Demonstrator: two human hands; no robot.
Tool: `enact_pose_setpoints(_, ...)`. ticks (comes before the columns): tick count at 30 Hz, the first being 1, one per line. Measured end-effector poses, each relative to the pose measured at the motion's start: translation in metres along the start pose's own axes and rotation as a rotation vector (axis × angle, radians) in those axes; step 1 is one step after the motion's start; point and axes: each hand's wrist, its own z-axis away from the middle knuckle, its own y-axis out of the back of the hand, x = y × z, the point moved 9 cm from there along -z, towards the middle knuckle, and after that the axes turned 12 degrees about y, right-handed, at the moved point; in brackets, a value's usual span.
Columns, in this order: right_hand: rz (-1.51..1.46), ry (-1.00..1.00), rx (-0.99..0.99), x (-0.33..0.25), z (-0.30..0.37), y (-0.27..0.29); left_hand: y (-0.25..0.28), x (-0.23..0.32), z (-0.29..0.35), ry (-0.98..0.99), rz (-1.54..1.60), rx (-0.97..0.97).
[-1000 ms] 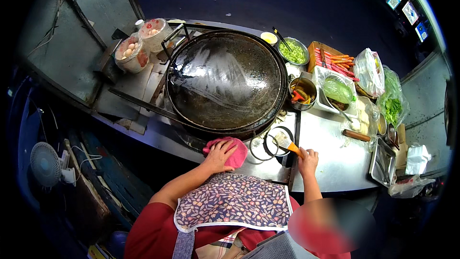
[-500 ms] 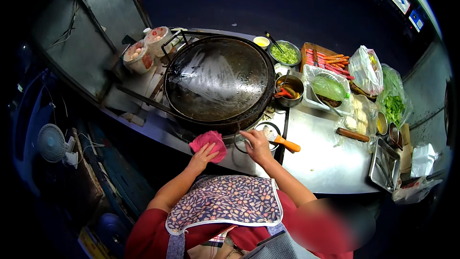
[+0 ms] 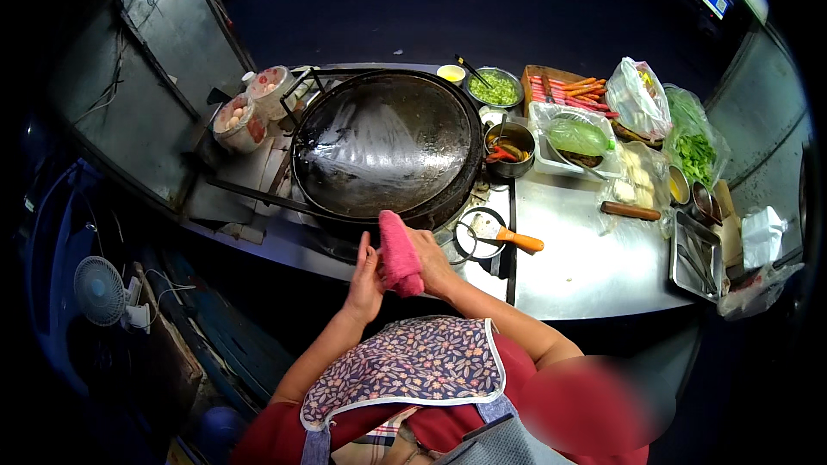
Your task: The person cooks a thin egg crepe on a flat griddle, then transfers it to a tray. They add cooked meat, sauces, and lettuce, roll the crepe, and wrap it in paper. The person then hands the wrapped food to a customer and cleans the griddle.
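Observation:
A folded pink cloth [image 3: 399, 251] stands upright between my two hands, just in front of the round black griddle [image 3: 388, 146]. My right hand [image 3: 436, 265] grips it from the right, its fingers partly hidden behind the fabric. To the left, my left hand [image 3: 366, 286] is open with its fingers stretched up, the palm close beside the cloth; whether it touches is hard to tell. A white bowl [image 3: 484, 244] right of my hands holds a scraper with an orange handle [image 3: 522, 241].
Behind the griddle's right side are a bowl of chopped greens [image 3: 494, 88] and a metal pot [image 3: 514, 164]. Further right sit a white plastic tub [image 3: 551, 158], a wooden rolling pin [image 3: 631, 211] and a metal tray [image 3: 680, 250]. Egg buckets [image 3: 241, 132] stand left; a small fan [image 3: 99, 290] is lower left.
The pink cloth has passed from my left hand to my right. My right hand has moved left from beside the white bowl, and my left hand has let go. The view has shifted slightly.

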Motion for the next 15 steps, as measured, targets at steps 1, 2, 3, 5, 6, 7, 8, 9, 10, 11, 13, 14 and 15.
enact_pose_setpoints(1, -0.046, 0.006, -0.005, -0.008, -0.007, -0.007, 0.014, 0.001, 0.001, -0.006, -0.011, 0.017)
enact_pose_setpoints(2, -0.117, -0.027, -0.023, -0.01, -0.011, -0.019, 0.024, 0.0, 0.002, -0.002, -0.004, 0.036)
enact_pose_setpoints(3, -0.13, -0.081, -0.08, -0.01, -0.012, -0.038, 0.033, -0.002, 0.005, 0.003, -0.008, 0.061)
enact_pose_setpoints(5, -0.068, -0.124, -0.188, -0.011, -0.012, -0.076, 0.049, -0.007, 0.014, 0.075, 0.114, 0.09)
enact_pose_setpoints(6, 0.04, -0.051, -0.193, -0.016, -0.013, -0.09, 0.052, -0.001, 0.022, 0.078, 0.115, 0.128)
enact_pose_setpoints(7, 0.152, 0.022, -0.191, -0.021, -0.013, -0.103, 0.061, 0.001, 0.026, 0.078, 0.116, 0.178)
enact_pose_setpoints(8, 0.202, 0.036, -0.176, -0.036, -0.018, -0.106, 0.069, 0.003, 0.032, 0.082, 0.118, 0.228)
enact_pose_setpoints(9, 0.246, 0.037, -0.209, -0.044, -0.019, -0.115, 0.085, 0.0, 0.036, 0.085, 0.119, 0.289)
enact_pose_setpoints(10, 0.29, 0.043, -0.237, -0.05, -0.021, -0.127, 0.104, -0.005, 0.036, 0.086, 0.151, 0.32)
enact_pose_setpoints(11, 0.334, 0.031, -0.31, -0.049, -0.017, -0.147, 0.119, -0.012, 0.037, 0.091, 0.186, 0.35)
enact_pose_setpoints(13, 0.384, 0.029, -0.349, -0.051, -0.015, -0.164, 0.143, -0.022, 0.04, 0.112, 0.27, 0.38)
enact_pose_setpoints(14, 0.408, 0.029, -0.369, -0.055, -0.016, -0.169, 0.151, -0.025, 0.043, 0.133, 0.32, 0.383)
enact_pose_setpoints(15, 0.418, 0.028, -0.349, -0.059, -0.017, -0.17, 0.156, -0.025, 0.039, 0.132, 0.331, 0.356)
